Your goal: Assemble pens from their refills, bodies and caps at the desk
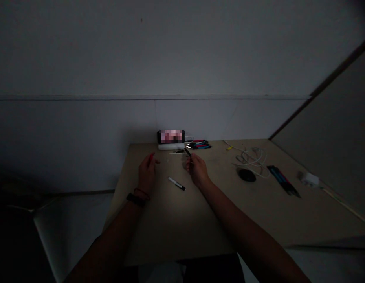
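Note:
My left hand (pixel 147 169) is closed above the left part of the table, with a small red piece (pixel 151 156), perhaps part of a pen, between thumb and fingers. Pinched in my right hand (pixel 198 169) is a slim dark piece (pixel 187 152) that looks like part of a pen; its exact kind is too dark to make out. A white pen (pixel 176 183) with a black end lies on the table between my forearms. Beyond my right hand rests a pile of dark, red and blue pens (pixel 200 145). Small thin parts (pixel 178 151) lie left of that pile.
A phone (pixel 171 136) with a lit screen leans at the wall above a white bar (pixel 171 147). To the right lie a coiled white cable (pixel 253 157), a black mouse (pixel 247 175), a second bundle of pens (pixel 284 181) and a white adapter (pixel 309 179). The table (pixel 176 228) is dimly lit.

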A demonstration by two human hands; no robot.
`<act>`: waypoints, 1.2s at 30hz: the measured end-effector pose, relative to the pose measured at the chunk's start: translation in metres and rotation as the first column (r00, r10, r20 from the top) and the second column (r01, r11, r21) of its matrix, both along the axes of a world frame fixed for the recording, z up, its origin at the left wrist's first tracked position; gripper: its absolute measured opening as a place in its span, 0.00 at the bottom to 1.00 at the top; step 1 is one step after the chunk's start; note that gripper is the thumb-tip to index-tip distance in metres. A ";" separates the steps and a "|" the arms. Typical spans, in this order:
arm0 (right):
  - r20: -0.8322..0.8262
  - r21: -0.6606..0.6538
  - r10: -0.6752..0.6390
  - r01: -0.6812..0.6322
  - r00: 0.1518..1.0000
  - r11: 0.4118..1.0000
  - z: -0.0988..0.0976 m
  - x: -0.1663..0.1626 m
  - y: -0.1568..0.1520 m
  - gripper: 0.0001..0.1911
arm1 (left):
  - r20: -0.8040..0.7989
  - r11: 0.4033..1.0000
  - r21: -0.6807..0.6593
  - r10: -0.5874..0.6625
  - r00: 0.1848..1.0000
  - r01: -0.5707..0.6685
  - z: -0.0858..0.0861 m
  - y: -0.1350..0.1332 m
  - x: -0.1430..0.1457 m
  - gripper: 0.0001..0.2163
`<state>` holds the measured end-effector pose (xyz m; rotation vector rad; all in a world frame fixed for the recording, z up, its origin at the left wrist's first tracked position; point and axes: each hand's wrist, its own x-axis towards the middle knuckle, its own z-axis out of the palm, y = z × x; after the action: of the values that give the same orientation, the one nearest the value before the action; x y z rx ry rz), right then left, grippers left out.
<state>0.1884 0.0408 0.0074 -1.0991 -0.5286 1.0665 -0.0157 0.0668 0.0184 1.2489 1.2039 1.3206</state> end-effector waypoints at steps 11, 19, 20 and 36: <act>-0.182 0.000 -0.060 0.061 0.981 0.998 0.003 0.005 0.001 0.16 | -0.784 0.910 0.371 0.198 0.589 0.187 0.006 -0.011 -0.005 0.15; -0.150 0.014 -0.023 0.025 0.988 1.000 0.003 0.002 -0.001 0.18 | -0.841 0.923 0.350 0.235 0.488 0.158 0.010 -0.020 -0.001 0.14; -0.146 0.018 -0.021 0.024 0.989 1.000 0.002 0.002 -0.001 0.18 | -0.842 0.925 0.345 0.232 0.488 0.156 0.010 -0.021 0.000 0.13; -0.099 0.018 -0.013 0.015 0.995 1.000 0.002 -0.002 -0.002 0.17 | -0.786 0.875 0.413 0.203 0.584 0.252 -0.003 -0.012 0.004 0.10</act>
<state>0.1866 0.0392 0.0098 -1.0271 -0.4505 1.0959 -0.0119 0.0544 0.0155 2.4353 1.4834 1.0416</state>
